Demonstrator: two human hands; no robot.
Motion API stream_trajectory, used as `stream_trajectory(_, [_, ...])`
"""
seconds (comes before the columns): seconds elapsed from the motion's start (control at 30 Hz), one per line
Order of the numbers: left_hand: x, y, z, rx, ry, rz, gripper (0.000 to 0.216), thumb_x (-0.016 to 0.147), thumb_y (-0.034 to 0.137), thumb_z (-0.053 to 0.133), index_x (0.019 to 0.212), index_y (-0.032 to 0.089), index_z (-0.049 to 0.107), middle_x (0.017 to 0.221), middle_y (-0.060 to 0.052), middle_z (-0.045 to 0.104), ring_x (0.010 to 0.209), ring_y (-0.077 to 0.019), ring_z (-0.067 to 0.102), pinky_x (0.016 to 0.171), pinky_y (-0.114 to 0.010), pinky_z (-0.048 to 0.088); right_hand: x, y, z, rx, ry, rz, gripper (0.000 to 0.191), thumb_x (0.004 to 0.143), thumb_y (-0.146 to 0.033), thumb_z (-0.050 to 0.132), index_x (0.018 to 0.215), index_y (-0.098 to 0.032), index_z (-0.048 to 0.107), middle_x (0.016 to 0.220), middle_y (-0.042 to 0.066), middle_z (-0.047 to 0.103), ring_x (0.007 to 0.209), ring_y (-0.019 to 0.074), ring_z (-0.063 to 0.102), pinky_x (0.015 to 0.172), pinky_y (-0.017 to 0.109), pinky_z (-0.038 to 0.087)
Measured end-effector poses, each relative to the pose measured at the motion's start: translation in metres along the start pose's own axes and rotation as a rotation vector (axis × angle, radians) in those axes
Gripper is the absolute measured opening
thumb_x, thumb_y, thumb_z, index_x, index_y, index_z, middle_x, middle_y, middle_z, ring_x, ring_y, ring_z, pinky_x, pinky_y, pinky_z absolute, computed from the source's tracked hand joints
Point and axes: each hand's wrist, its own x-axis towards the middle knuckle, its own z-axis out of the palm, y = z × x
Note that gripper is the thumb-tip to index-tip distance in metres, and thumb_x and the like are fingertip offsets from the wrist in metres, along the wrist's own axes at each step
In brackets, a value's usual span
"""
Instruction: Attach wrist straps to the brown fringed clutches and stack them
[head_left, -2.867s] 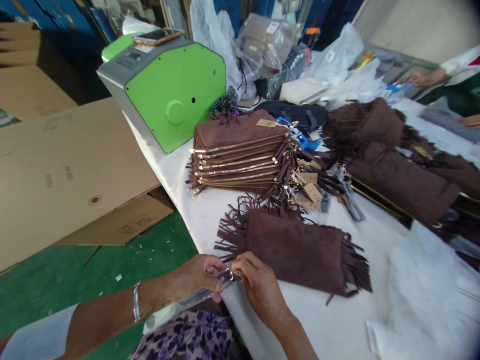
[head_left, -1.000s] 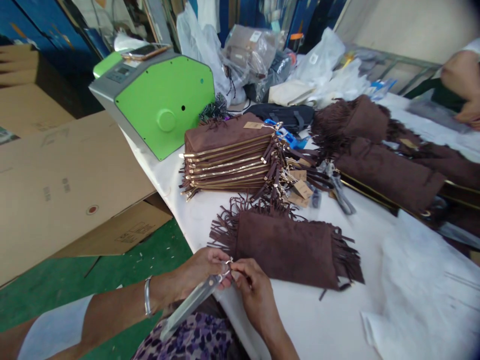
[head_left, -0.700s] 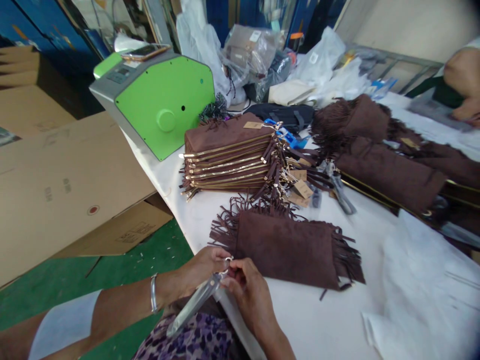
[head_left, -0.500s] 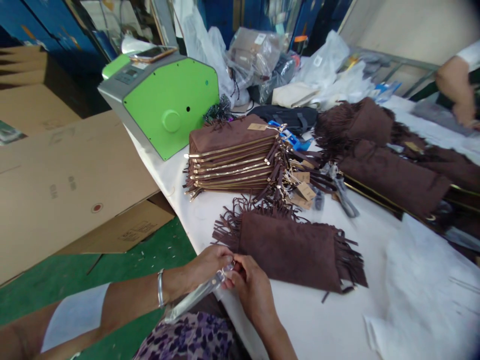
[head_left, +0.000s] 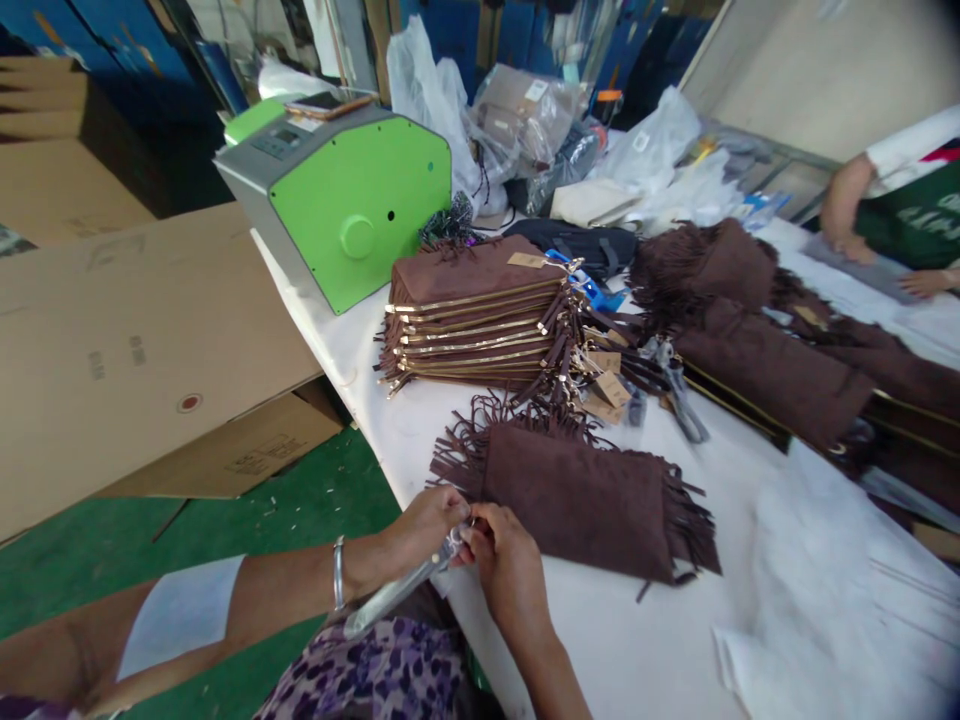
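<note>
My left hand and my right hand meet at the table's near edge, fingertips pinched together. Between them is one end of a narrow strap wrapped in clear plastic, which slants down over my lap. The small part at the fingertips is mostly hidden. Just beyond my hands lies a dark brown fringed suede bag, flat on the white table. Behind it rises a stack of similar fringed bags with gold zippers and paper tags.
A green and grey machine stands at the back left, a phone on top. More brown bags lie at right, near crumpled white sheeting. Cardboard boxes stand left. Across the table, a co-worker's hands rest on grey material.
The view has shifted slightly, bringing more of the co-worker into sight at the right. My hands keep their pinch on the plastic-wrapped strap, with only small finger movement.
</note>
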Motion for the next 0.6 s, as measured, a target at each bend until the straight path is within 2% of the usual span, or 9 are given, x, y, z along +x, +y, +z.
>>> stream_trajectory(0.27, [0.01, -0.007, 0.001, 0.069, 0.055, 0.024, 0.041, 0.078, 0.059, 0.056, 0.084, 0.019, 0.05, 0.06, 0.002, 0.059, 0.05, -0.0173, 0.061, 0.046, -0.027, 0.048, 0.005, -0.002, -0.001, 0.037, -0.026, 0.078, 0.02, 0.081, -0.016, 0.058, 0.098, -0.019, 0.067, 0.085, 0.003, 0.064, 0.074, 0.0173, 0.06, 0.069, 0.026, 0.043])
stream_trajectory(0.4, [0.012, -0.006, 0.003, 0.111, 0.061, -0.025, 0.041, 0.079, 0.06, 0.052, 0.084, 0.019, 0.05, 0.054, 0.001, 0.059, 0.049, -0.0193, 0.061, 0.046, -0.027, 0.048, 0.007, -0.001, 0.001, 0.003, -0.019, 0.089, 0.018, 0.081, -0.014, 0.054, 0.094, -0.019, 0.065, 0.084, 0.002, 0.064, 0.075, 0.0168, 0.06, 0.068, 0.025, 0.041])
stream_trajectory(0.5, [0.009, 0.002, 0.0, 0.081, -0.038, -0.09, 0.045, 0.079, 0.061, 0.051, 0.081, 0.016, 0.054, 0.058, -0.004, 0.062, 0.051, -0.0183, 0.061, 0.049, -0.028, 0.049, 0.008, 0.001, 0.003, -0.013, -0.03, 0.073, 0.018, 0.084, -0.013, 0.05, 0.091, -0.02, 0.064, 0.086, 0.002, 0.065, 0.079, 0.0162, 0.061, 0.071, 0.024, 0.04])
stream_trajectory(0.6, [0.002, 0.011, -0.008, -0.012, -0.18, -0.126, 0.042, 0.076, 0.055, 0.057, 0.076, 0.013, 0.059, 0.065, -0.008, 0.065, 0.055, -0.0165, 0.061, 0.052, -0.026, 0.048, 0.009, 0.002, 0.004, -0.066, -0.035, 0.033, 0.016, 0.086, -0.013, 0.047, 0.084, -0.02, 0.062, 0.087, 0.002, 0.064, 0.077, 0.015, 0.061, 0.071, 0.024, 0.039])
